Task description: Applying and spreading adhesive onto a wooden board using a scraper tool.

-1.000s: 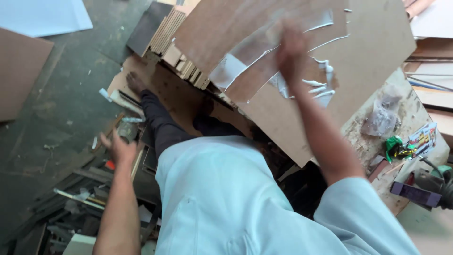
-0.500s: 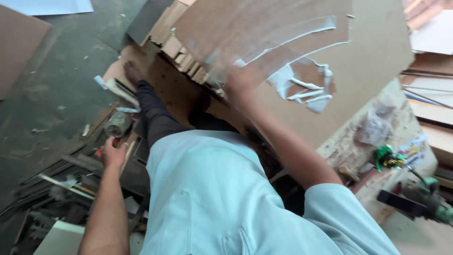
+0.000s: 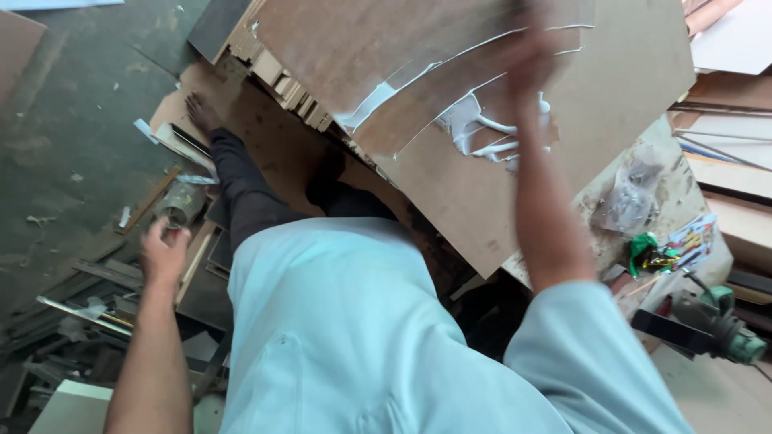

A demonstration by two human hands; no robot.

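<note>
Right hand (image 3: 527,60) is up at 1 o'clock, flat on the brown board (image 3: 482,193), blurred w/ motion, smearing white glue (image 3: 482,137); fingers look spread, not gripping anything, tho blur hides detail. Left hand (image 3: 165,253) hangs low at 9 o'clock, curled loosely just beside a small metal tin (image 3: 181,202) on the floor; can't tell if it's touching or holding anything.

Board lies tilted across the counter (image 3: 643,209), w/ a second board (image 3: 354,56) overlapping it at 12. Glue: thick squiggles & a patch near the hand, thin curved streaks toward 11; most of the board face is bare. Judging by that, spreading is early on, big area left to cover.

Off at 4: green power tool (image 3: 724,329), crumpled plastic bag (image 3: 631,193).
</note>
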